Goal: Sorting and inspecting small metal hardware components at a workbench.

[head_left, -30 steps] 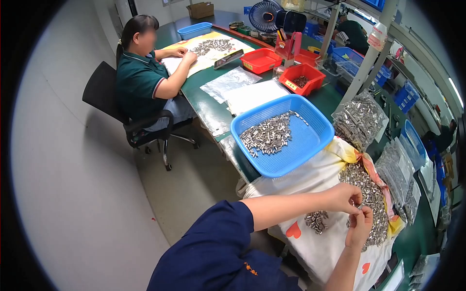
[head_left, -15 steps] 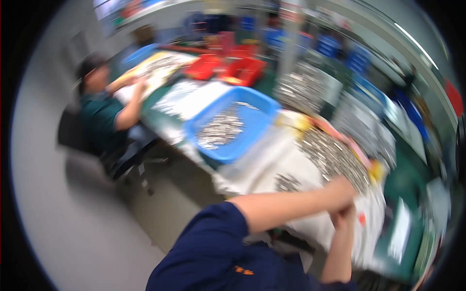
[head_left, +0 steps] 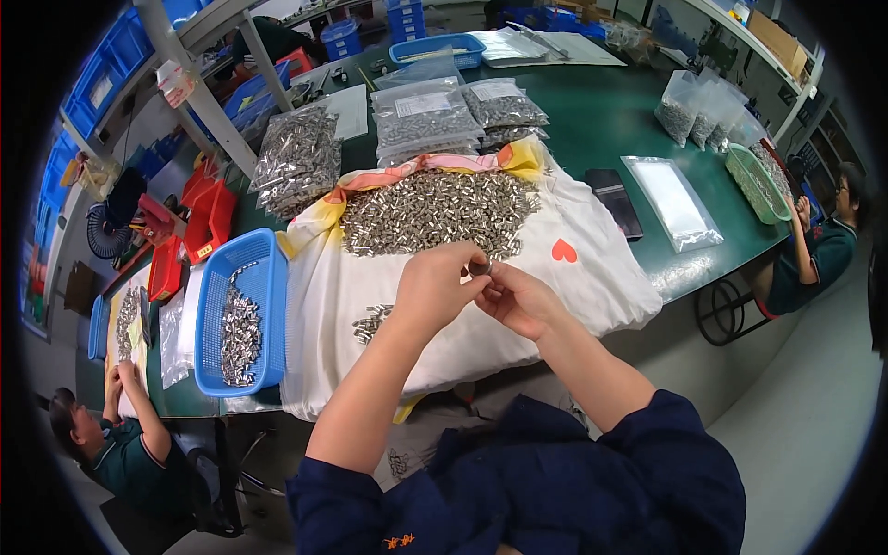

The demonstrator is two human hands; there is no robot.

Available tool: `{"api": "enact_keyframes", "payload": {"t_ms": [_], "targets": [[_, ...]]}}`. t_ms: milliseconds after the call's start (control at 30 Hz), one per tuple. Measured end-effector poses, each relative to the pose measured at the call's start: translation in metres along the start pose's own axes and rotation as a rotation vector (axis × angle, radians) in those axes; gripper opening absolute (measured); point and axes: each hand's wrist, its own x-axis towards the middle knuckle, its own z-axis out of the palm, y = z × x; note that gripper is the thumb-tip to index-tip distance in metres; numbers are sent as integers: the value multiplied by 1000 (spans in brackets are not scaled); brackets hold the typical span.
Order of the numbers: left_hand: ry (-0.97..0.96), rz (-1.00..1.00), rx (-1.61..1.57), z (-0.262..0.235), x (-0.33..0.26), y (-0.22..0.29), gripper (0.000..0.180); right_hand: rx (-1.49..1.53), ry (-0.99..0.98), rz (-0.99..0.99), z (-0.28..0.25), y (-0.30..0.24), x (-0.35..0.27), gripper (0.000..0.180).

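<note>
My left hand (head_left: pixel 442 282) and my right hand (head_left: pixel 520 302) meet over the white cloth, fingertips closed in a pinch. Between them shows a small round metal piece (head_left: pixel 479 268); its exact kind is too small to make out. Just beyond my fingers lies a big heap of small silvery metal tubes (head_left: pixel 430 208), spread on the white cloth (head_left: pixel 592 287) with its yellow and pink border and a red heart. A smaller group of the same tubes (head_left: pixel 372 322) lies beside my left forearm.
At left stands a blue basket (head_left: pixel 211 314) with more tubes, near red bins (head_left: pixel 211 217). Filled plastic bags (head_left: pixel 421 116) stand behind the heap. Right of the cloth lie a dark flat object (head_left: pixel 614 203) and a bagged white pad (head_left: pixel 671 199). Co-workers sit at both table ends.
The view has swung to the right and steadied, so the blue basket now sits further left and the heap nearer the middle. My hands remain together; the earlier frame is blurred.
</note>
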Motion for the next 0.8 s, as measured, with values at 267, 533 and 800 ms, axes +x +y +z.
{"api": "enact_keyframes", "payload": {"t_ms": [267,533,800], "targets": [[5,-300,-510,4,-16,-12,21,-174,-44,-94,-2,-5,0,11],[482,-306,-1018,-19,-45,-52,34,-1469,676,-1023,-50,-139,84,9],[713,-545,-945,-43,-105,-96,42,-1919,722,-895,-78,-154,157,14]]}}
